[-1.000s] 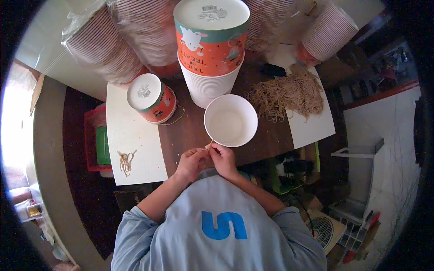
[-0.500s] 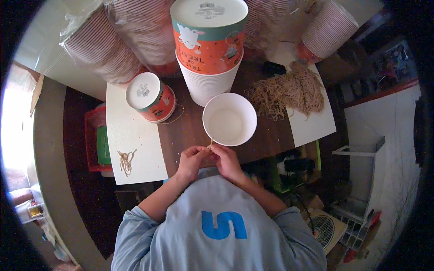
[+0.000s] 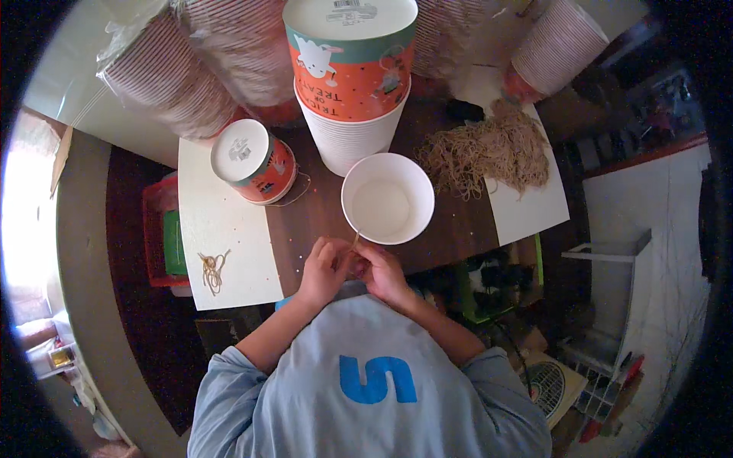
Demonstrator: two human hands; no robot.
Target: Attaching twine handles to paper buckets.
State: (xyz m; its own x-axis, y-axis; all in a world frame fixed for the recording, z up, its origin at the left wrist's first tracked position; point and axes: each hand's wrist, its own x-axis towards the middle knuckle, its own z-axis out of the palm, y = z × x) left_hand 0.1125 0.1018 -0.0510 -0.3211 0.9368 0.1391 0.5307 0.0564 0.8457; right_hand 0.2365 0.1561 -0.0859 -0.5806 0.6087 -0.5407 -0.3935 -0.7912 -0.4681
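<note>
A white paper bucket (image 3: 388, 200) stands in front of me, its open mouth tipped toward me. At its near rim a short piece of tan cord (image 3: 356, 238) sticks up between my fingers and touches the rim. My left hand (image 3: 322, 269) is closed, thumb and fingers pinching the cord. Pressed close beside it, my right hand (image 3: 384, 275) is closed too, its fingertips meeting the left ones around the cord. The lower end of the cord is hidden by my fingers.
Behind the bucket rises a stack of buckets (image 3: 350, 141), upside down. An upturned orange and green bucket (image 3: 263, 172) with a cord handle sits left. A tangled cord heap (image 3: 504, 156) lies right, a small cord bunch (image 3: 213, 271) left. Wrapped bucket stacks (image 3: 168, 72) line the back.
My fingers have shifted slightly around the cord at the rim; the left fingers are raised a little more. The bucket looks almost unmoved.
</note>
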